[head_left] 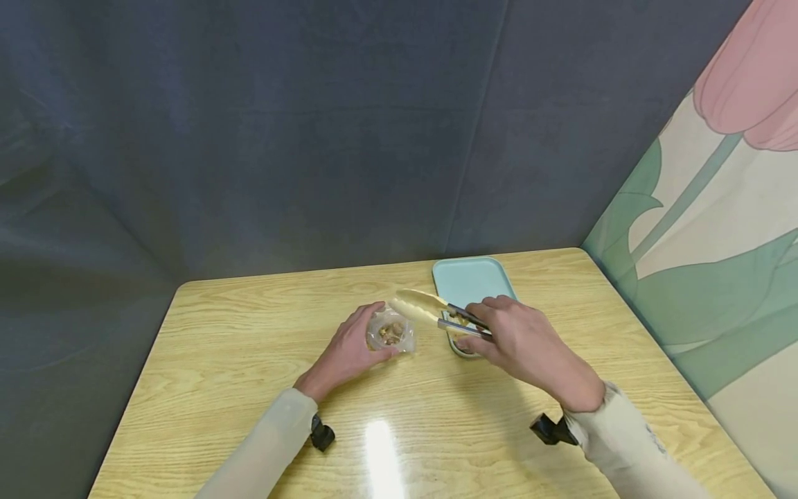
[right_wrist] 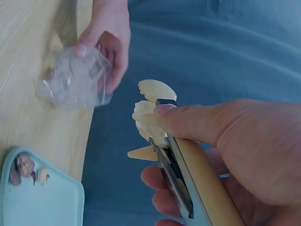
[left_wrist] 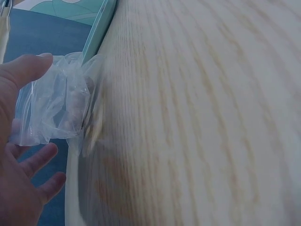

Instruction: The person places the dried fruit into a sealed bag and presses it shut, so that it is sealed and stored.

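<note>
My left hand [head_left: 344, 355] holds a clear plastic bag [left_wrist: 54, 106] standing on the table, thumb on one side and fingers on the other. Small brownish pieces [head_left: 392, 333] show through the bag's open top. In my right hand [head_left: 526, 344] is a pair of tongs [head_left: 419, 299] with cream tips and metal arms, gripped by the arms. The tips hover just above and beside the bag, spread apart in the head view. Whether anything sits between them I cannot tell. Below the right hand lies a light blue tray [head_left: 470, 274], its near part partly covered by the hand and tongs.
A few dark and pale brown pieces [right_wrist: 24, 168] lie at one end of the tray. The wooden table [head_left: 249, 360] ends at a dark blue curtain [head_left: 280, 138] behind. At the right hangs a flower-patterned cloth [head_left: 717, 277].
</note>
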Demonstrator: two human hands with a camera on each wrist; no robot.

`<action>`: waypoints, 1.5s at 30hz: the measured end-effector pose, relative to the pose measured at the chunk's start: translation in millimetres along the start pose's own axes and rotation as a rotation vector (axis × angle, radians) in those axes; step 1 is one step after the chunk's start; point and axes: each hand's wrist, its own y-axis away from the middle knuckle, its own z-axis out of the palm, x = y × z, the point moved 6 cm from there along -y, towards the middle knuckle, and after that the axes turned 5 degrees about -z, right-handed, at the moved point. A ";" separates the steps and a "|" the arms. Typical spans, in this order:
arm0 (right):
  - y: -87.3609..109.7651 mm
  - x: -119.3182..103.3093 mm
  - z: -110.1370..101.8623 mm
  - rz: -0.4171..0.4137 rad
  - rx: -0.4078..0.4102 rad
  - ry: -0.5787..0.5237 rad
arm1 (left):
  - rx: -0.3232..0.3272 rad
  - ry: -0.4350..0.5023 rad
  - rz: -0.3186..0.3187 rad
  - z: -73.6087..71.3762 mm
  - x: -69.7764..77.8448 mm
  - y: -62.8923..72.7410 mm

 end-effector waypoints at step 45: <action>58.3 82.3 44.7 0.232 -0.102 -0.037 | -0.014 0.037 -0.005 0.2 -2.7 1.5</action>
